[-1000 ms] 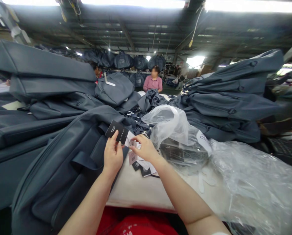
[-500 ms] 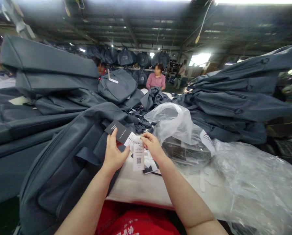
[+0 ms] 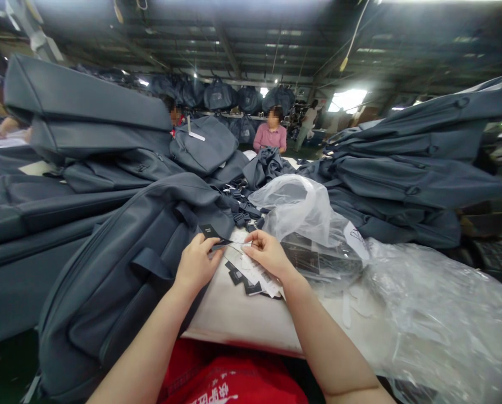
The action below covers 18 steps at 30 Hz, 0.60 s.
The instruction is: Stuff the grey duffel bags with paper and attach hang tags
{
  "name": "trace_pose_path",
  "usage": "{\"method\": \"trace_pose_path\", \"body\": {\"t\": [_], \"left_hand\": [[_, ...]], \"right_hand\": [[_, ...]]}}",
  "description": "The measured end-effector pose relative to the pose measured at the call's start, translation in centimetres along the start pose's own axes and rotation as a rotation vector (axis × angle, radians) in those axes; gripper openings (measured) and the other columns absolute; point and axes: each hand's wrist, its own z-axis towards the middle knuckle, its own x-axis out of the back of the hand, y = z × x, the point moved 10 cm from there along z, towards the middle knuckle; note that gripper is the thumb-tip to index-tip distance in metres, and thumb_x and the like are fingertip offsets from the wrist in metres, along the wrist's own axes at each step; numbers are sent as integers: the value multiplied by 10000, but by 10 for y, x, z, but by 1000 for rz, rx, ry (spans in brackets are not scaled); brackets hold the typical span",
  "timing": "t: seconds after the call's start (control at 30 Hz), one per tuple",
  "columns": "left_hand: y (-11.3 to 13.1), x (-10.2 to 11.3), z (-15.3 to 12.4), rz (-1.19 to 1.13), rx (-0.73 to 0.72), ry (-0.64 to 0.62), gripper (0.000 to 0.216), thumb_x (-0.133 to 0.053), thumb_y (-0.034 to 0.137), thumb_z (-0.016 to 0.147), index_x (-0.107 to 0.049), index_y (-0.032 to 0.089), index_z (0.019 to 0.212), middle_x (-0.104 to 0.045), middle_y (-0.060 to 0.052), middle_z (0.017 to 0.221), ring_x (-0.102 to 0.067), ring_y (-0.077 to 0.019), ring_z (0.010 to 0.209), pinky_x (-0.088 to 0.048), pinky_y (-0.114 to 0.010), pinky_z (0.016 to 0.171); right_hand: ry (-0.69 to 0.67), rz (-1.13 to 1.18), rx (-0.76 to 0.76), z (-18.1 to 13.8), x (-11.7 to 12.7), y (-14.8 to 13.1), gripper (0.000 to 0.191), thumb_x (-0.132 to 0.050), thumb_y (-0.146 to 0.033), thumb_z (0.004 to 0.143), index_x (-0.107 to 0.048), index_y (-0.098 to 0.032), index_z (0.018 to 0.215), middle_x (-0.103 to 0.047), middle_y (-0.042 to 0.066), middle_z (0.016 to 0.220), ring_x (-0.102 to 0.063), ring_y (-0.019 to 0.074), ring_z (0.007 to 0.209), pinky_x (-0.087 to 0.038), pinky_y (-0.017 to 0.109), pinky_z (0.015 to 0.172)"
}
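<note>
1. Grey-blue backpacks are heaped all round a pale table point(image 3: 238, 320) in a dim workshop, with more bags hung along the far wall and other people at work at the far end.
2. Left hand point(image 3: 197, 267): its fingers point(image 3: 204, 242) are drawn together, pinching a small black hang tag point(image 3: 211, 232) by its near edge, just at the lip of the near backpack point(image 3: 120, 269).
3. Right hand point(image 3: 268, 255): its fingertips are pressed together on a white paper tag point(image 3: 241, 247), which meets the black one between the two hands. Whether a string joins them I cannot tell.
4. Under and just near of the hands lies a loose spread of tags point(image 3: 253, 278), black and white, on the table.
5. To the right, touching that spread, sits an open clear plastic bag point(image 3: 301, 213) with dark cards inside; further right, crumpled plastic sheeting point(image 3: 436, 320) covers the table.
6. To do this well, I judge: keep both pinches close to the tags' edges so the printed faces stay flat, square the two tags before letting either go, and keep the loose pile clear of the wrists.
</note>
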Motion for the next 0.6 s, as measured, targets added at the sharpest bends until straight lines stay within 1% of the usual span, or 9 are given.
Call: {"method": "trace_pose_path", "body": {"t": [0.03, 0.1, 0.17, 0.2, 0.27, 0.37, 0.47, 0.53, 0.6], "left_hand": [[3, 2, -1, 7, -14, 7, 211, -577, 308, 869, -717, 206, 990, -576, -89, 941, -607, -237, 863, -530, -387, 799], [10, 10, -2, 46, -57, 68, 181, -585, 320, 871, -742, 233, 895, -538, -130, 1157, -556, -298, 1089, -483, -456, 927], [20, 21, -4, 105, -104, 156, 183, -599, 318, 866, -739, 210, 821, -403, -149, 1392, -406, -365, 1292, -376, -529, 1051], [24, 24, -5, 129, -122, 187, 204, -587, 313, 873, -725, 187, 791, -360, -155, 1443, -366, -375, 1327, -344, -539, 1077], [31, 25, -8, 130, -140, 201, 242, -538, 290, 902, -681, 148, 768, -388, -181, 1441, -453, -337, 1275, -399, -481, 1050], [37, 16, -13, 84, -112, 163, 210, -491, 275, 922, -638, 141, 856, -493, -178, 1379, -628, -257, 1052, -526, -365, 860], [41, 1, -20, 17, -26, 116, 176, -480, 281, 920, -615, 167, 931, -553, -143, 1340, -665, -251, 952, -534, -340, 730], [41, -9, -24, -128, 41, 88, 148, -474, 265, 910, -591, 184, 868, -573, -136, 1306, -641, -263, 1012, -517, -353, 778], [36, -23, -27, -411, 136, 45, 91, -499, 233, 868, -540, 198, 794, -601, -125, 1224, -592, -260, 1094, -477, -373, 886]], "right_hand": [[8, 9, 10, -1, 4, -2, 237, -679, -303, 733, -574, -173, 902, -392, -95, 562, -335, 74, 500, -273, 208, 487], [-10, 36, 18, -2, 7, -2, 288, -697, -277, 707, -567, -174, 942, -397, -92, 601, -351, 77, 528, -290, 205, 503], [-49, 40, 10, -3, 5, -1, 348, -713, -237, 671, -561, -182, 979, -403, -90, 640, -367, 78, 547, -311, 205, 518], [-53, 17, 12, -4, 4, -1, 353, -705, -211, 664, -562, -187, 986, -403, -89, 650, -372, 79, 550, -318, 206, 524], [2, -83, 51, -5, 5, -5, 318, -646, -149, 673, -570, -193, 978, -404, -84, 649, -384, 87, 551, -329, 214, 538], [199, -284, 199, -12, 6, -23, 311, -498, -53, 677, -588, -192, 940, -438, -55, 655, -436, 117, 594, -365, 244, 602], [343, -379, 349, -22, -5, -40, 357, -413, -17, 671, -601, -189, 922, -494, -12, 719, -486, 148, 676, -403, 277, 691], [415, -323, 360, -25, -9, -38, 338, -412, -27, 692, -598, -192, 922, -498, -8, 728, -496, 151, 685, -419, 280, 704], [479, -200, 307, -25, -9, -28, 301, -441, -48, 709, -589, -198, 924, -469, -27, 692, -485, 140, 644, -429, 270, 674]]}}
